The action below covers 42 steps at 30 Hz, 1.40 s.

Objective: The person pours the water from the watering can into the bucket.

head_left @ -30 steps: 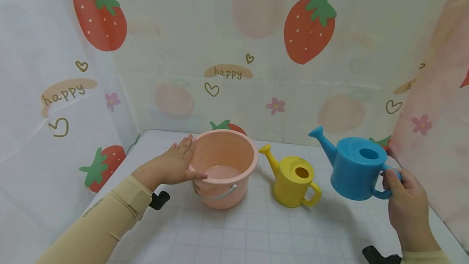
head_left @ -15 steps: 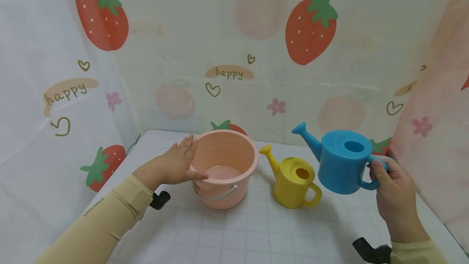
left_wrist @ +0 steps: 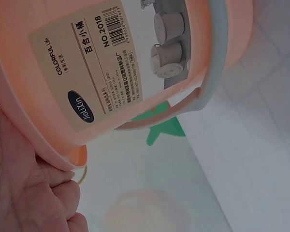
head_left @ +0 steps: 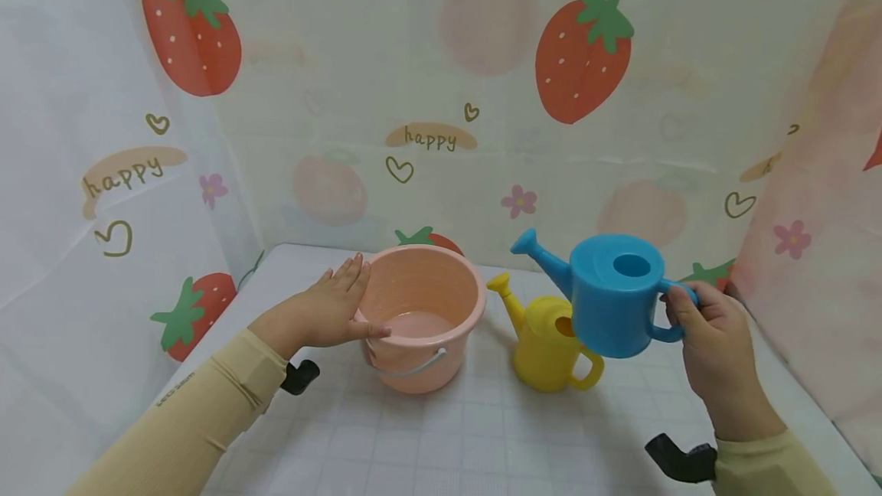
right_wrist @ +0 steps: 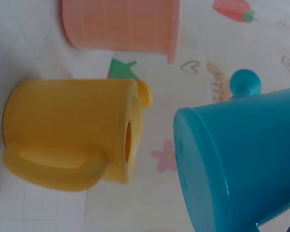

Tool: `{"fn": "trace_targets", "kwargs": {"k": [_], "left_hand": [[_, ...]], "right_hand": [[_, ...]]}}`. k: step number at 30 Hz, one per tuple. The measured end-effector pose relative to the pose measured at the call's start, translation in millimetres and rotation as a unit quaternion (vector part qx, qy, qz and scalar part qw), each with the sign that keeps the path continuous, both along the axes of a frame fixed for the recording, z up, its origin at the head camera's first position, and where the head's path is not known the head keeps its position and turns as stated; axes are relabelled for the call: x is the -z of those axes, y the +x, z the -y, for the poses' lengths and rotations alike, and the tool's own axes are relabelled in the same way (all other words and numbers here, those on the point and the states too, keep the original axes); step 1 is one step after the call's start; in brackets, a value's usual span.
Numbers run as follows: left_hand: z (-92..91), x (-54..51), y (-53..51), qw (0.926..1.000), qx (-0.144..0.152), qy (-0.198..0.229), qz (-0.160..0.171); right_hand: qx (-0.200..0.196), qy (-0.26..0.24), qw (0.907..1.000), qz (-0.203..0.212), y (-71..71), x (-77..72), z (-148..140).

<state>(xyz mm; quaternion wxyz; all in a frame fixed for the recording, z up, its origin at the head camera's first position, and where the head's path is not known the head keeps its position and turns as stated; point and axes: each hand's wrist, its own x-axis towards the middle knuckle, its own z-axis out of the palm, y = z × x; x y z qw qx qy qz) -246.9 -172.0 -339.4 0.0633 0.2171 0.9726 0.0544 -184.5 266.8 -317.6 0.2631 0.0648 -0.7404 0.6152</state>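
A blue watering can (head_left: 615,305) hangs in the air, its spout pointing left. My right hand (head_left: 720,350) grips it by the handle; in the right wrist view the can's (right_wrist: 246,159) base and side show. Behind and below it, a yellow watering can (head_left: 544,350) stands on the table, partly covered by the blue one. Left of both stands a pink bucket (head_left: 420,367), upright, with nothing seen inside. My left hand (head_left: 331,311) rests on the bucket's left rim, fingers straight and thumb lying over the near rim. The left wrist view shows the bucket's label (left_wrist: 87,67).
A white table (head_left: 441,450) with a faint grid pattern carries the bucket and the yellow can. Strawberry-printed cloth (head_left: 386,44) encloses it at the back and sides. The bucket's grey handle (head_left: 413,364) hangs down at its front.
My right hand has carried the blue watering can left and slightly up, so that it now overlaps the yellow can in the head view. My left hand and the bucket stay put.
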Motion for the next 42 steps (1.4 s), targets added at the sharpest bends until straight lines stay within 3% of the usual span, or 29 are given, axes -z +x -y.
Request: {"fn": "trace_targets", "kwargs": {"k": [8,18,42], "left_hand": [[0.4,1.2,0.2,1.0,-0.001,-0.001,0.002],[0.8,1.7,-1.5,1.0,-0.001,0.0,0.0],[-0.1,-0.8,-0.4,1.0,-0.003,-0.002,0.001]], "right_hand": [[-0.018,0.065,0.9977,0.012,0.6,-5.7,16],[-0.023,0.163,0.9859,0.032,-1.2,-10.2,26],[-0.051,0.231,0.9695,0.064,-5.3,-21.2,41]]}}
